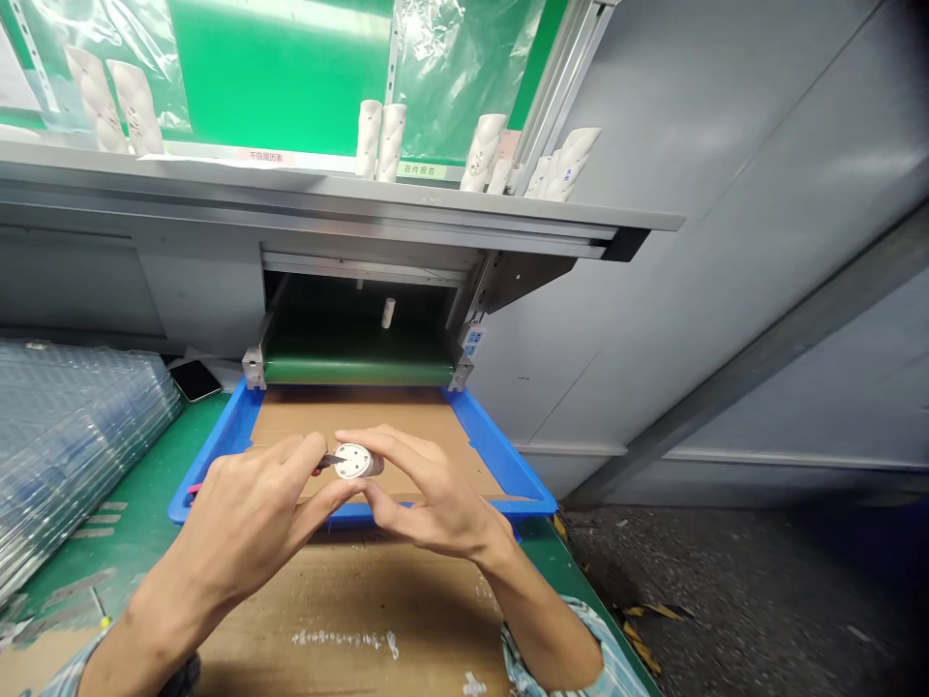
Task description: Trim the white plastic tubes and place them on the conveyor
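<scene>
My right hand (435, 489) pinches a short white plastic cylinder (355, 462) between thumb and fingers. The cylinder's round end, with several small dark holes, faces me. My left hand (261, 499) is closed around a small knife (332, 461); its short dark blade points right and meets the cylinder's end face. Most of the knife's handle is hidden in the left fist, with a bit of red showing by the fingers. The left thumb reaches under the cylinder, close to the right thumb. Both hands are above the near edge of a blue tray (508, 474).
Cardboard (290, 416) lines the tray. Behind it, a green conveyor belt (355, 370) carries a white piece (388, 313). Stacked clear plastic trays (79, 426) and a phone (195, 380) lie left. A metal shelf (348, 203) overhead bears several white twisted cylinders (483, 152). A grey wall stands right.
</scene>
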Action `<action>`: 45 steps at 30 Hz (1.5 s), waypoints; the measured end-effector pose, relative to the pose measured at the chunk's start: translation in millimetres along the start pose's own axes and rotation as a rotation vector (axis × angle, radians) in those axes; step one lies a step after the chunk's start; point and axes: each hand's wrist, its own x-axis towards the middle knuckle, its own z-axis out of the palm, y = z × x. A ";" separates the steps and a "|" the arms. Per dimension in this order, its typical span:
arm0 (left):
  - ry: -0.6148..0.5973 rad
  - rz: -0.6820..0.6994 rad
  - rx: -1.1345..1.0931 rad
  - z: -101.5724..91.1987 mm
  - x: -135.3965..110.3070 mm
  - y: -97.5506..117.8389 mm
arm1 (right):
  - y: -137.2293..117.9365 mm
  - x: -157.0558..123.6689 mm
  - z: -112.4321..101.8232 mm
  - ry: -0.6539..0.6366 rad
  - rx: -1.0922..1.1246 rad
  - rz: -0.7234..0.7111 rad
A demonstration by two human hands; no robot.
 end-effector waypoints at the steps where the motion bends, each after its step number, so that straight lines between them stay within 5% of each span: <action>1: -0.018 -0.008 -0.015 -1.1 0.1 0.1 | -0.5 0.0 -1.2 -0.007 0.020 0.003; 9: -0.167 -0.046 -0.102 -2.8 -4.2 -1.3 | -0.3 -1.6 -7.3 0.009 0.107 0.002; 23: -0.058 -0.042 0.013 -3.6 -5.2 6.7 | -1.1 -1.3 -6.7 0.095 0.133 0.050; 45: -0.048 -0.045 0.031 1.3 -6.8 13.1 | 1.6 -1.6 11.4 0.250 0.050 0.072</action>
